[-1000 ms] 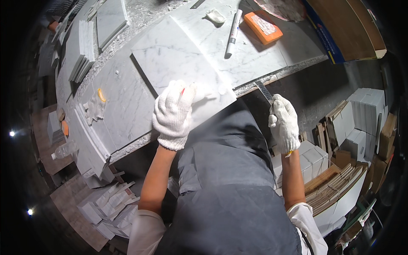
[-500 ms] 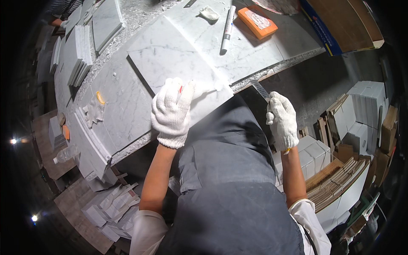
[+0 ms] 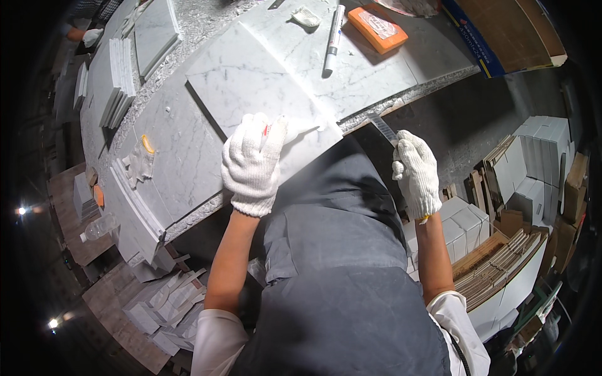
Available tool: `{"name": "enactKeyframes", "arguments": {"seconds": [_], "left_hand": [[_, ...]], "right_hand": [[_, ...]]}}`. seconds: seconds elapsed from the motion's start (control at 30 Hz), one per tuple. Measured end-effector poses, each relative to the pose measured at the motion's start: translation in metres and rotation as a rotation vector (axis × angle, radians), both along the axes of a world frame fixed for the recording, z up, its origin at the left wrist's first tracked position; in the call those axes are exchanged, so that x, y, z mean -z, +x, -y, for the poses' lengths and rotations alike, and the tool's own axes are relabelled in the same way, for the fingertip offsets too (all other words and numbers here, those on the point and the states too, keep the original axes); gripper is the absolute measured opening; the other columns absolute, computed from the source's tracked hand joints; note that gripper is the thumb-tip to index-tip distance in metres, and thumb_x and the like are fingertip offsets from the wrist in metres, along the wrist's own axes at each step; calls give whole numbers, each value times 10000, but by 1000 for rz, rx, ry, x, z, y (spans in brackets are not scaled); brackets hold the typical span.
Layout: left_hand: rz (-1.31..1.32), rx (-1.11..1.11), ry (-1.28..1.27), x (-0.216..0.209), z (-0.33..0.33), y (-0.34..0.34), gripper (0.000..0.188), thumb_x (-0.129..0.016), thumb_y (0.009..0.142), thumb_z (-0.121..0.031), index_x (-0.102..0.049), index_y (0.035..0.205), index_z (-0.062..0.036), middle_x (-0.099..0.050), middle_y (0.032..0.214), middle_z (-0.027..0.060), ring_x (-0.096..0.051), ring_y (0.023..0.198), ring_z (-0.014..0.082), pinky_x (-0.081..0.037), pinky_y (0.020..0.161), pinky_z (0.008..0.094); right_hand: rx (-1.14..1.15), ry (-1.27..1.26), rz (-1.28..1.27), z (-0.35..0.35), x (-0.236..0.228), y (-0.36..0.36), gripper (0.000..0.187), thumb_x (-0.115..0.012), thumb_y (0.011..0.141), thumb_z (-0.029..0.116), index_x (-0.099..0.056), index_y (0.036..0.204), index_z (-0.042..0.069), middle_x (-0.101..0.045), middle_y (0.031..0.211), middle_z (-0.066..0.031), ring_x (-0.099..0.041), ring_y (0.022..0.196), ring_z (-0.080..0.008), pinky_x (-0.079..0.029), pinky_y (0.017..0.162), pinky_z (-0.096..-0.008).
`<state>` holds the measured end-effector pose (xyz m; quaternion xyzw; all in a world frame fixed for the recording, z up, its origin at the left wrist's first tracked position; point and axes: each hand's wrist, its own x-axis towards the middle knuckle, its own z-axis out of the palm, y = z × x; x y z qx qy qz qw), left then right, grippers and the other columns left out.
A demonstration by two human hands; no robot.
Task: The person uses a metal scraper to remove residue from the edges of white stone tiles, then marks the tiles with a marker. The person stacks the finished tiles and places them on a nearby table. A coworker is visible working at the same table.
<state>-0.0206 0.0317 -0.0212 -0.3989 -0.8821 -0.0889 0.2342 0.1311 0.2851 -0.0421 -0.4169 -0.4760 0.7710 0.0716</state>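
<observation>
My left hand [image 3: 252, 163], in a white knit glove, is wrapped round a white tube [image 3: 302, 130] with a tapered nozzle and a bit of red print. The nozzle points right, its tip at the near right corner of a grey-veined white marble tile [image 3: 251, 78]. That tile lies on top of other marble pieces on the worktable. My right hand [image 3: 415, 172], gloved the same way, is closed on a thin grey metal blade [image 3: 382, 128], perhaps a scraper. The blade's far end reaches towards the table's rough edge; its grip is hidden by the fingers.
A white marker [image 3: 334, 44], an orange block [image 3: 377, 30] and a crumpled white scrap [image 3: 306, 17] lie beyond the tile. An opened cardboard box [image 3: 501, 34] is at far right. Stacked tiles [image 3: 118, 81] stand at left. Another person's gloved hand [image 3: 93, 37] shows at far left.
The view has shifted slightly. Both hands keep nearly the same place and grip. At far left the other person's gloved hand shows more fully.
</observation>
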Motion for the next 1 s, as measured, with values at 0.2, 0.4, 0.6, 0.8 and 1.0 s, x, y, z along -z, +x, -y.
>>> {"name": "enactKeyframes", "arguments": {"seconds": [0.2, 0.4, 0.6, 0.8, 1.0], "left_hand": [[-10, 3, -4, 0, -1, 0, 566, -740, 744, -6, -730, 1272, -211, -644, 1289, 72, -607, 1219, 306, -492, 1006, 437], [4, 17, 2, -1, 1, 0, 572, -754, 746, -1, -724, 1283, -196, -641, 1297, 78, -606, 1223, 318, -487, 1022, 443], [-25, 12, -12, 0, 1, 0, 533, -717, 769, -19, -738, 1263, -218, -639, 1293, 73, -595, 1223, 299, -493, 986, 437], [-30, 7, -18, 1, 1, 0, 536, -693, 765, -18, -747, 1251, -238, -640, 1291, 65, -590, 1225, 283, -495, 972, 434], [-23, 33, 11, 0, 1, 0, 556, -722, 747, 11, -739, 1261, -201, -638, 1286, 80, -599, 1209, 308, -493, 996, 439]], "right_hand": [[-23, 0, 7, -1, 2, 2, 300, -611, 1037, 147, -614, 1280, -28, -641, 932, -57, -538, 631, -86, -465, 526, -220], [-10, -19, -18, 1, 3, 3, 302, -618, 1034, 152, -617, 1280, -23, -647, 944, -58, -544, 639, -89, -469, 530, -221], [-37, -9, -7, 0, 4, 4, 306, -616, 1035, 152, -614, 1284, -25, -650, 949, -63, -547, 642, -89, -473, 532, -221], [-49, -13, -22, -1, 6, 5, 306, -614, 1036, 150, -614, 1286, -25, -650, 946, -65, -547, 638, -91, -473, 531, -222], [-45, 11, -10, 0, 5, 5, 304, -615, 1036, 151, -615, 1285, -23, -656, 957, -68, -543, 634, -89, -469, 529, -222]]}}
